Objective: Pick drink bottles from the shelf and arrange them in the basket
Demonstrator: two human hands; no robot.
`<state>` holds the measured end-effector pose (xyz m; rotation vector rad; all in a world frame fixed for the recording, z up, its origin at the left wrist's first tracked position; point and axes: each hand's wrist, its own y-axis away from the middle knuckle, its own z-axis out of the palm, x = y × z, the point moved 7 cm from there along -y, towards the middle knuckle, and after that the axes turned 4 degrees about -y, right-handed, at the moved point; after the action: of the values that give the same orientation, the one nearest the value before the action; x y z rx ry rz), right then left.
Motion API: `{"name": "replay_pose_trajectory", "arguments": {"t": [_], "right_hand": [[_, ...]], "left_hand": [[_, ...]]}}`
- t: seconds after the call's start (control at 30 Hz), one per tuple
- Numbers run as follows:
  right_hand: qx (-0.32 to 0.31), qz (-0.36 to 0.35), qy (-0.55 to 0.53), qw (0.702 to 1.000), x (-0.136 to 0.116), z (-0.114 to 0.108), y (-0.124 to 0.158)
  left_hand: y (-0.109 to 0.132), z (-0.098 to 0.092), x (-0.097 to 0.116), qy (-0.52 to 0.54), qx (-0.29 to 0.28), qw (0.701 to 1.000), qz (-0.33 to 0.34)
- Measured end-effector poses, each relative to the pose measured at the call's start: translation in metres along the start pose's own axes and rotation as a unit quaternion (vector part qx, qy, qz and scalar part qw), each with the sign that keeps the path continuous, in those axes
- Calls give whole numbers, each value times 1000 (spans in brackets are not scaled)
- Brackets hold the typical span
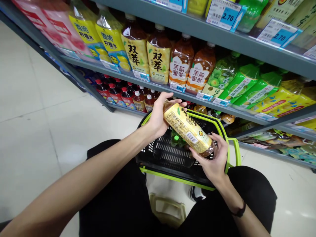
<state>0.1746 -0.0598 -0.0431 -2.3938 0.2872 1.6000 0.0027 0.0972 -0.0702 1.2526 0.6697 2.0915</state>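
A drink bottle with a yellow label (189,128) lies slanted between my two hands, above the shopping basket. My left hand (161,115) is wrapped round its upper end, hiding the cap. Around the base at the lower right closes my right hand (214,156). The label's barcode side faces me. Beneath the bottle stands the black shopping basket (150,154) with lime-green rim and handles. Inside it a small green-capped bottle (176,139) is partly covered by the bottle I hold.
In front, a grey shelf (153,82) carries rows of bottled drinks, among them matching yellow-label bottles (159,57) and jasmine tea bottles (181,64). Red-capped bottles (112,92) fill a lower shelf. Blue price tags (228,18) line the edges. Pale floor tiles (32,131) lie to the left.
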Motion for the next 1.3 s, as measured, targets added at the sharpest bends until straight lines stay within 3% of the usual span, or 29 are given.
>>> {"name": "replay_pose_trajectory", "arguments": {"t": [0.13, 0.4, 0.67, 0.83, 0.93, 1.03, 1.17, 1.3], "right_hand": [[4, -57, 31, 998, -2, -1, 2], [-9, -46, 17, 999, -4, 3, 2], [-28, 55, -55, 997, -2, 7, 0], [-44, 161, -146, 975, 9, 11, 0], [-45, 243, -224, 943, 18, 18, 3], [-76, 327, -305, 891, 24, 30, 13], [-147, 372, -406, 822, 18, 47, 23], [-272, 423, -520, 691, -1, 67, 37]], "left_hand": [[1, 1, -2, 16, 4, 1000, -8], [0, 4, -3, 17, -17, 1000, -8], [-2, 0, -4, 25, -15, 999, -13], [-4, -1, -2, 5, -24, 1000, 14], [-5, -2, -3, -9, -14, 1000, 22], [-4, 0, -1, -22, -10, 999, 38], [-1, 5, 0, -19, -11, 999, 49], [3, 10, -6, -18, -28, 999, 15]]}}
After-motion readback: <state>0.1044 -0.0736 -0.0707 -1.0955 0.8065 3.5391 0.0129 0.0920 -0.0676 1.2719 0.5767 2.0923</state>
